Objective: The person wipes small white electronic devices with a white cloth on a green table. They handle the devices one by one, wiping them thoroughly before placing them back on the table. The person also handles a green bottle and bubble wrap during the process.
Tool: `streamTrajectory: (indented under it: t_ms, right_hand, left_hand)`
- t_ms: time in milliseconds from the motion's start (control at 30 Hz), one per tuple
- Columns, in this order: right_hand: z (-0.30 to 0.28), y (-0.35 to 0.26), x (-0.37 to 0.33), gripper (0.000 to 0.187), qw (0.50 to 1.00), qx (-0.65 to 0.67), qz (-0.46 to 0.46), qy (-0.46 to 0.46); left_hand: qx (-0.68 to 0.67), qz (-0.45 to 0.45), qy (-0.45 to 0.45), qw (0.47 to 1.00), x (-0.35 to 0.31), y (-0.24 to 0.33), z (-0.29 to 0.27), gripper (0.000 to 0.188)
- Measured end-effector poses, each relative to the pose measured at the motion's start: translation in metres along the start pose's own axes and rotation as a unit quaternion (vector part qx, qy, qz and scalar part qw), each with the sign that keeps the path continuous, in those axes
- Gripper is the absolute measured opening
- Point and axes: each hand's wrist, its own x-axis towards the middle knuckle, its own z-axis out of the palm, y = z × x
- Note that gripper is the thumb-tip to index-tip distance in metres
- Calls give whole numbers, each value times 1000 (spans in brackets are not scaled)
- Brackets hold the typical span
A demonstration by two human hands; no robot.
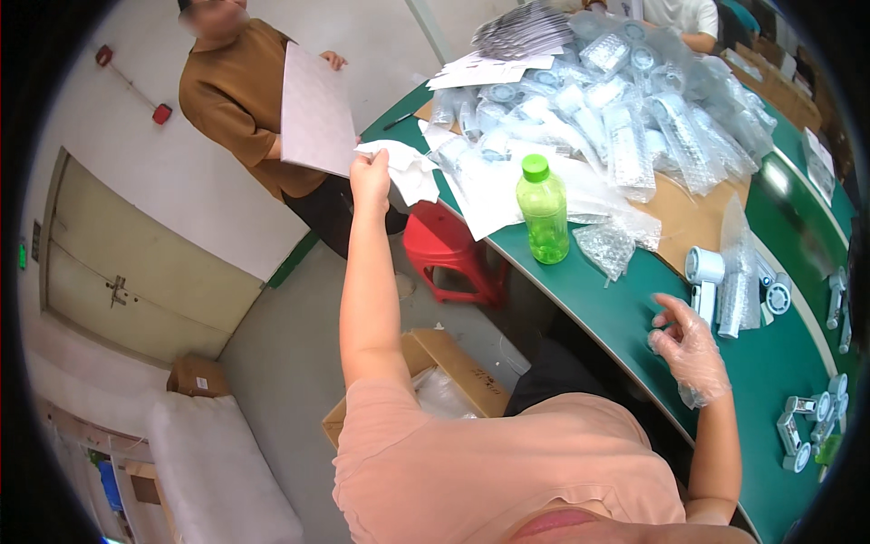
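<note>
My left hand (370, 181) is stretched out past the table's far-left edge, its fingers pinched on a crumpled white wipe (410, 172); whether this is paper or cloth I cannot tell. The wipe hangs beside a pale board (317, 111) held by a person in a brown shirt. Over the table's near edge, my right hand (693, 358) wears a clear plastic glove, fingers loosely bent and apart with nothing in them. Just beyond it lie a light-blue handheld fan (704, 267) and a bubble-wrap bag (739, 272).
Bagged fans (625, 136) are heaped on the green table (603, 304), beside stacked papers (521, 34). A green bottle (544, 213) stands near the edge. More fans (797, 426) lie at right. Below are a red stool (444, 245) and an open carton (462, 372).
</note>
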Motion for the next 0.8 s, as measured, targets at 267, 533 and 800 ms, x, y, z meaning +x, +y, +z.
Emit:
streamTrajectory:
  t_ms: [267, 533, 800]
  right_hand:
    - [1, 0, -5, 56, 999, -31, 24, 3]
    - [9, -42, 7, 57, 999, 35, -7, -32]
    - [32, -68, 48, 60, 998, -4, -56, -37]
  left_hand:
    - [-107, -12, 77, 991, 92, -26, 6, 17]
    - [-92, -110, 38, 989, 171, -39, -33, 28]
    - [64, 134, -310, 939, -214, 11, 110, 104]
